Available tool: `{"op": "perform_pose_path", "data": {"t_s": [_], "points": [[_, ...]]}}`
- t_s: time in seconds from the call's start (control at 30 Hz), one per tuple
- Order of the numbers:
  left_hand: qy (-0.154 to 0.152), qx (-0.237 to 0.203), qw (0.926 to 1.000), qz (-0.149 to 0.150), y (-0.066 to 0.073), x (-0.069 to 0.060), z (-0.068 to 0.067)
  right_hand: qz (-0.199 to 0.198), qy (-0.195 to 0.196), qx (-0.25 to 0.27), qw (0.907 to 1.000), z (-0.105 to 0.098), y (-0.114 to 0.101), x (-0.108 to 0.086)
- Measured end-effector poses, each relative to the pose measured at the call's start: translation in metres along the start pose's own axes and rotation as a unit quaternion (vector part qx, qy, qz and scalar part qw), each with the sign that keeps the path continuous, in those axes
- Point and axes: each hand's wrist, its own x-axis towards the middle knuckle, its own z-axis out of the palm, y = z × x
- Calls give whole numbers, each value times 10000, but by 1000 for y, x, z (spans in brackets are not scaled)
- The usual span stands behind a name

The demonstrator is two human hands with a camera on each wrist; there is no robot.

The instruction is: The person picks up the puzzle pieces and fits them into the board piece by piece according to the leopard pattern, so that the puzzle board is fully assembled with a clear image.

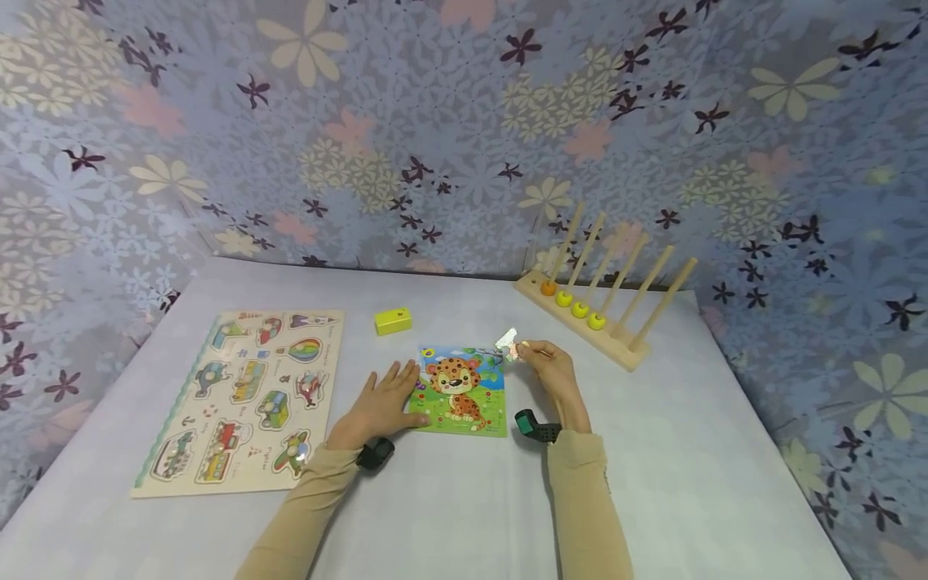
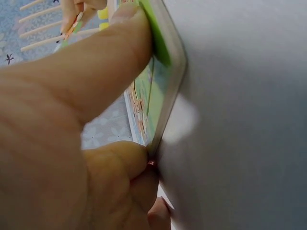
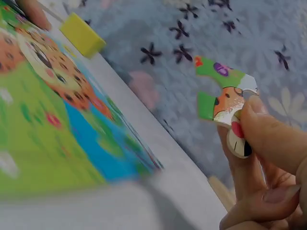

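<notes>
A square jigsaw puzzle (image 1: 457,392) with a cartoon leopard on green grass lies flat on the table. Along its left side my left hand (image 1: 380,408) rests with fingers spread, the thumb (image 2: 129,28) lying on the puzzle's near left corner. Just off the far right corner, my right hand (image 1: 554,374) pinches a jigsaw piece (image 3: 229,103) between thumb and fingers, raised above the table. Green, orange, purple and white patches show on that piece. In the right wrist view, part of the puzzle (image 3: 43,120) appears at the left.
Left of the puzzle lies a wooden vehicle peg board (image 1: 242,403). Behind it sits a yellow block (image 1: 393,321). A wooden stand (image 1: 580,322) with upright rods and a few beads is at the back right, near the flowered cloth backdrop (image 1: 464,137).
</notes>
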Motion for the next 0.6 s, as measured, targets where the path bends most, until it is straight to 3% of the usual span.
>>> {"op": "perform_pose_path", "data": {"t_s": [0.17, 0.33, 0.6], "points": [[1, 50, 10000, 10, -1, 0, -1, -420, -635, 26, 9971, 31, -7, -12], [4, 35, 10000, -4, 0, -1, -3, -763, -1430, -690, 9844, 72, -11, -26], [-7, -43, 10000, 9, 4, -2, -6, -940, -1423, -1419, 9751, 91, -4, -35]]}}
